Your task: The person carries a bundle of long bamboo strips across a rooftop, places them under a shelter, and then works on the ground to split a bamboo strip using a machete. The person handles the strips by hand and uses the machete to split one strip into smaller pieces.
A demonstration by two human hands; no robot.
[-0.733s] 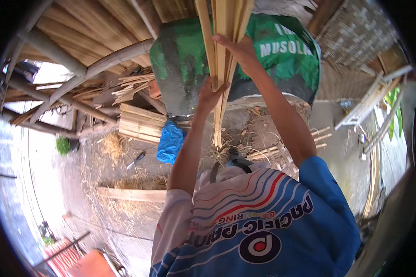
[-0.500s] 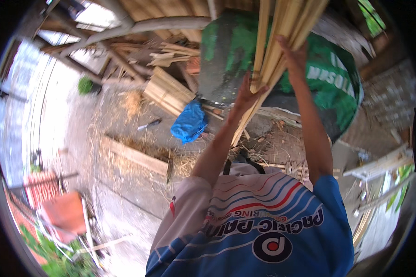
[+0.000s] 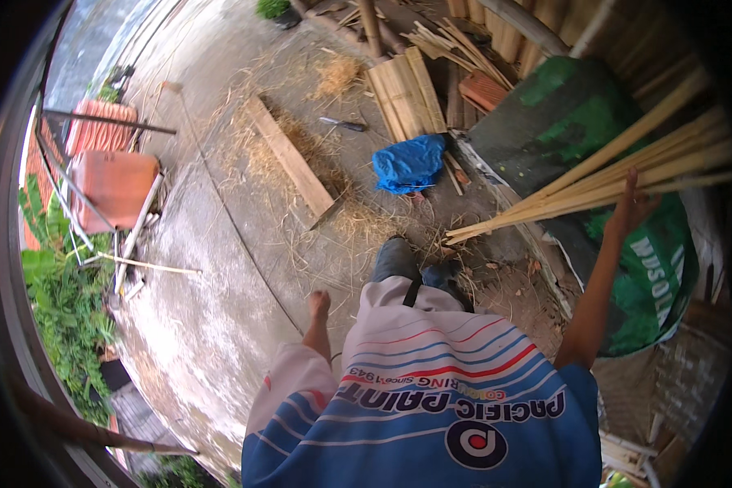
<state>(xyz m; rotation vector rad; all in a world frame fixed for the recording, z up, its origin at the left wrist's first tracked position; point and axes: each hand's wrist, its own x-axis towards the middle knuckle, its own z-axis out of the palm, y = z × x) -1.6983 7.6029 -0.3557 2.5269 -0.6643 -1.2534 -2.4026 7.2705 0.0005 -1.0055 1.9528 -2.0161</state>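
My right hand [image 3: 630, 210] is closed round a bundle of long, pale split-bamboo strips [image 3: 557, 195], out to my right. The strips fan apart toward the right edge, and their near ends come together low over the ground. Behind them stands a large object under a green and black painted cover [image 3: 545, 106]. My left hand [image 3: 319, 305] hangs at my left side, away from the strips. It is seen from above and its fingers do not show clearly.
A wooden plank [image 3: 289, 159] lies among shavings on the concrete. Beyond it are a knife [image 3: 343, 124], a crumpled blue plastic bag [image 3: 411, 165] and wide bamboo slats [image 3: 407, 93]. An orange container [image 3: 114, 191] stands far left, beside pipes and plants.
My left hand has let go of the bamboo strips and dropped to my side. The bundle has swung right and tilted lower in my right hand. The view has turned left.
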